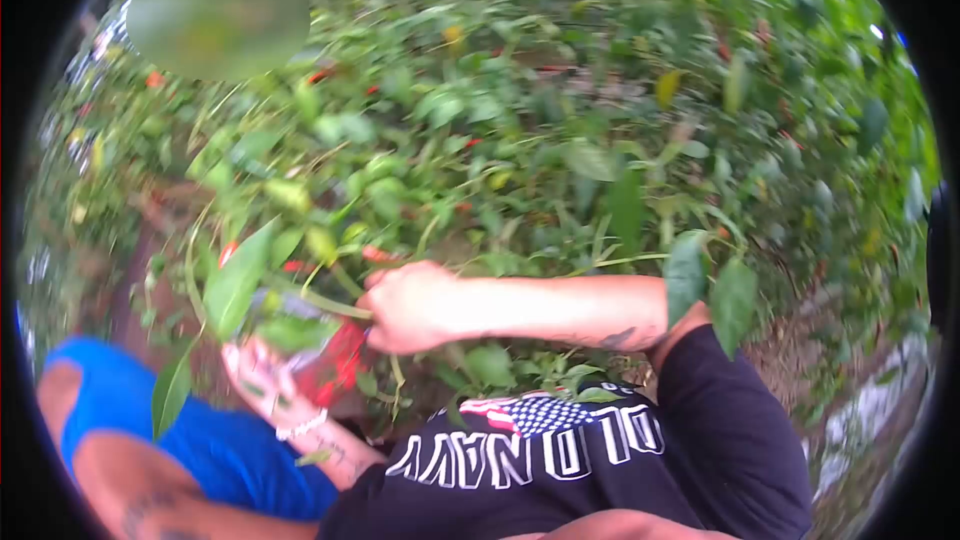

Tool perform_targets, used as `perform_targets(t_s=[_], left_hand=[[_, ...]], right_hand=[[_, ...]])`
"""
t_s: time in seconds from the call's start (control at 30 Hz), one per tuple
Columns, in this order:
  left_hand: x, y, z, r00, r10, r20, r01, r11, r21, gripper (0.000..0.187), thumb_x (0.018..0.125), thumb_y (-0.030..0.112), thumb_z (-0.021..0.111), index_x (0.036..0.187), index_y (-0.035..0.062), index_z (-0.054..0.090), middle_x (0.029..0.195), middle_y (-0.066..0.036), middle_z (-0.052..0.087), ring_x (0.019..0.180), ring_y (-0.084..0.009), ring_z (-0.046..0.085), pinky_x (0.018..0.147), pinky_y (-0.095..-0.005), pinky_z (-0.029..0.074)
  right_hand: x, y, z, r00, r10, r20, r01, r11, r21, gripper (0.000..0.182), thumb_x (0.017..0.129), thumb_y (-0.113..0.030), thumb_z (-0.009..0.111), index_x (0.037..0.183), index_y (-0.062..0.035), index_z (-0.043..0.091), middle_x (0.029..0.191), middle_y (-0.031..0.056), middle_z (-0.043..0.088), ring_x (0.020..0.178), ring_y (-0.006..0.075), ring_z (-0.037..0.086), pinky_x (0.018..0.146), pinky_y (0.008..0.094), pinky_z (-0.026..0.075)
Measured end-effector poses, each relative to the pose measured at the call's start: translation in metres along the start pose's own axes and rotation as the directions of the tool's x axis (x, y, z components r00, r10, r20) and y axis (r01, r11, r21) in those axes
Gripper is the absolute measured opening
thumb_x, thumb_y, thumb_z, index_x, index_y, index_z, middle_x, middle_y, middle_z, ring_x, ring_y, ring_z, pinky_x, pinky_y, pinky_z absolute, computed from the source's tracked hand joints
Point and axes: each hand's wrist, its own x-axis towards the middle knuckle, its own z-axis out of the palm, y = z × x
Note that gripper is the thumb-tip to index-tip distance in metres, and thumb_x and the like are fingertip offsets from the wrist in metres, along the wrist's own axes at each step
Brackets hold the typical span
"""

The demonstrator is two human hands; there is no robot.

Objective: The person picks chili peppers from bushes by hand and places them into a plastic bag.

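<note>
My right hand (pixel 412 306) reaches across from the right, fingers curled into a fist around a green plant stem (pixel 318 295). Small red peppers (pixel 378 254) show just above that fist. Lower left is my left hand (pixel 258 372), with a beaded bracelet (pixel 302 425) at its wrist. It appears to grip a see-through bag (pixel 312 352), and leaves partly cover its fingers. Red contents (pixel 340 365), blurred and not clear in kind, show at the bag between my two hands. A large leaf (pixel 238 280) hangs in front, above my left hand.
Dense pepper plants (pixel 450 105) with scattered red fruits fill the view ahead. Leaves (pixel 735 300) hang over my right arm. Blue cloth (pixel 215 450) and a tattooed limb (pixel 150 500) lie at the lower left. Bare soil (pixel 130 310) shows at the left.
</note>
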Motion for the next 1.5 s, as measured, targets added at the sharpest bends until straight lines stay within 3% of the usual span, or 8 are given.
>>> perform_targets(t_s=[0.03,0.17,0.57,0.87,0.97,1.03,1.33,1.5], left_hand=[[-0.018,0.027,-0.025,0.99,0.08,-0.117,-0.077,0.997,0.033,0.044,0.081,0.01,0.052,0.122,0.0018,0.039,0.106,-0.011,0.054,0.056,-0.0049,0.044,0.044,-0.0139,0.036],[-0.059,0.037,0.003,0.992,0.12,0.027,-0.115,0.985,-0.131,0.041,0.083,0.003,0.044,0.122,-0.0038,0.037,0.109,-0.008,0.052,0.043,-0.0011,0.034,0.036,-0.0138,0.028],[-0.226,0.049,0.063,0.965,0.209,-0.156,-0.17,0.957,0.233,0.04,0.08,-0.005,0.033,0.119,-0.0019,0.042,0.122,-0.008,0.047,0.044,0.0003,0.031,0.039,-0.0137,0.025],[-0.302,0.044,0.051,0.964,0.06,-0.26,0.005,0.97,0.242,0.04,0.079,-0.003,0.036,0.118,-0.0018,0.043,0.124,-0.009,0.046,0.044,-0.0005,0.031,0.039,-0.0147,0.025],[-0.312,0.04,0.047,0.961,0.051,-0.273,0.019,0.969,0.248,0.041,0.078,-0.003,0.037,0.118,-0.0019,0.044,0.117,-0.008,0.051,0.044,-0.0006,0.029,0.039,-0.0148,0.024],[-0.315,0.038,0.041,0.956,0.02,-0.294,0.04,0.979,0.2,0.04,0.079,-0.003,0.038,0.118,-0.0008,0.045,0.084,0.001,0.058,0.043,-0.0013,0.027,0.039,-0.016,0.022],[-0.312,0.044,0.029,0.953,-0.038,-0.299,0.087,0.985,0.152,0.041,0.077,-0.006,0.036,0.117,0.0004,0.047,0.092,0.0,0.059,0.043,-0.0017,0.027,0.039,-0.0162,0.023],[-0.311,0.046,0.016,0.966,-0.136,-0.222,0.168,0.977,0.131,0.039,0.079,-0.003,0.038,0.117,-0.0008,0.047,0.091,0.001,0.058,0.043,-0.0017,0.026,0.039,-0.0168,0.023]], right_hand=[[0.003,0.004,0.0,0.999,-0.04,-0.025,0.039,0.999,-0.037,0.032,0.07,-0.028,0.049,0.089,-0.0054,0.06,0.092,0.0154,0.056,0.086,0.03,0.058,0.076,0.0392,0.047],[0.013,0.012,0.011,0.99,-0.131,-0.052,0.127,0.988,-0.085,0.03,0.074,-0.03,0.049,0.092,-0.0098,0.061,0.095,0.0144,0.056,0.086,0.0292,0.057,0.078,0.0392,0.046],[0.026,-0.006,0.023,0.907,-0.297,-0.298,0.278,0.955,-0.106,0.032,0.072,-0.031,0.056,0.088,-0.0033,0.061,0.095,0.015,0.057,0.083,0.0297,0.06,0.073,0.0378,0.048],[0.06,-0.028,0.057,0.97,-0.081,-0.23,0.183,0.863,0.47,0.014,0.071,-0.024,0.059,0.081,-0.0158,0.065,0.086,0.01,0.063,0.084,0.0259,0.06,0.074,0.0351,0.047],[0.071,-0.035,0.063,0.931,-0.139,-0.336,0.295,0.828,0.476,0.019,0.071,-0.026,0.063,0.083,-0.0112,0.064,0.08,0.0117,0.064,0.079,0.0245,0.061,0.072,0.0334,0.046],[0.08,-0.037,0.067,0.928,-0.17,-0.331,0.31,0.843,0.439,0.023,0.07,-0.027,0.065,0.086,-0.0107,0.063,0.079,0.0107,0.064,0.077,0.0223,0.061,0.072,0.032,0.046],[0.113,-0.046,0.102,0.886,-0.127,-0.446,0.439,0.536,0.721,0.025,0.069,-0.009,0.064,0.094,-0.0069,0.062,0.079,0.0043,0.058,0.07,0.0122,0.052,0.065,0.0251,0.041],[0.097,-0.062,0.119,0.812,-0.001,-0.584,0.536,0.397,0.745,0.038,0.071,-0.01,0.063,0.106,-0.0004,0.053,0.096,0.0139,0.055,0.082,0.0187,0.054,0.077,0.0285,0.042]])
